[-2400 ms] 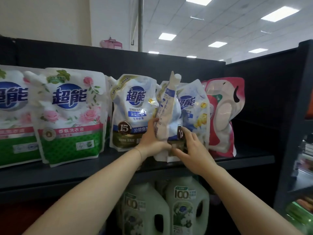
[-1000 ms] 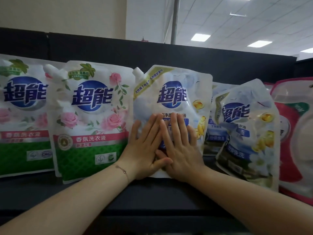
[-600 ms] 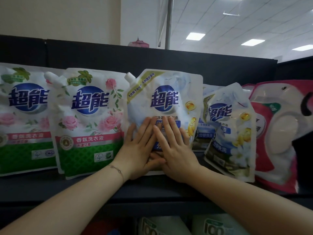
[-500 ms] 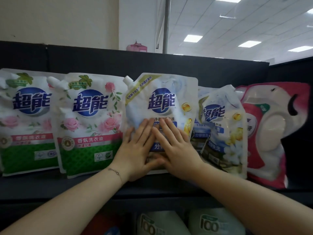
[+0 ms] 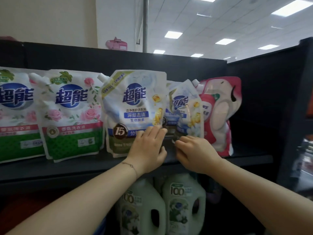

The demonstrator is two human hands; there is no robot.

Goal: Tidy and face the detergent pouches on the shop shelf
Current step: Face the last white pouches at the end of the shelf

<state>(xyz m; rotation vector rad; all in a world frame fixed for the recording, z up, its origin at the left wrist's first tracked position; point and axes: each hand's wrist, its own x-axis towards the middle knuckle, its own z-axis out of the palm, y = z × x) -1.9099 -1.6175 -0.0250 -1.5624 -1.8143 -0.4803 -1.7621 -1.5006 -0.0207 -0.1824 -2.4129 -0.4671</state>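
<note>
The left hand point(image 5: 147, 148), lower centre of the frame, lies loosely spread with its fingers resting on the bottom right corner of the blue-and-white pouch point(image 5: 133, 106). Just to its right, the right hand point(image 5: 197, 153) is curled, its fingertips point(image 5: 177, 141) apparently nipping the bottom corner of the angled pouch point(image 5: 186, 112). The view is a little soft there, so the pinch is likely rather than certain. Below the forearms, at the bottom centre, green jugs point(image 5: 183, 206) stand on a lower level.

The detergent pouches stand in a row on the dark shelf point(image 5: 84, 167) across the middle of the frame. The blue-and-white pouch faces forward and upright, touching the rose pouches point(image 5: 71, 112) to its left. The angled pouch, right of centre, is turned partly sideways and leans, with another pouch mostly hidden behind it and a pink pouch point(image 5: 220, 116) beside it on the right.

These look like soft film bags full of liquid, probably heavy for their size, floppy in the middle and slick on the surface. The belly will likely bulge and slump if squeezed, and the load will shift as the bag turns. The firmest holds should be the bottom corners, where the base folds, and the sealed side or top seam. One hand low and one steadying higher up should bring the angled pouch square. The spout is a poor handle.
</note>
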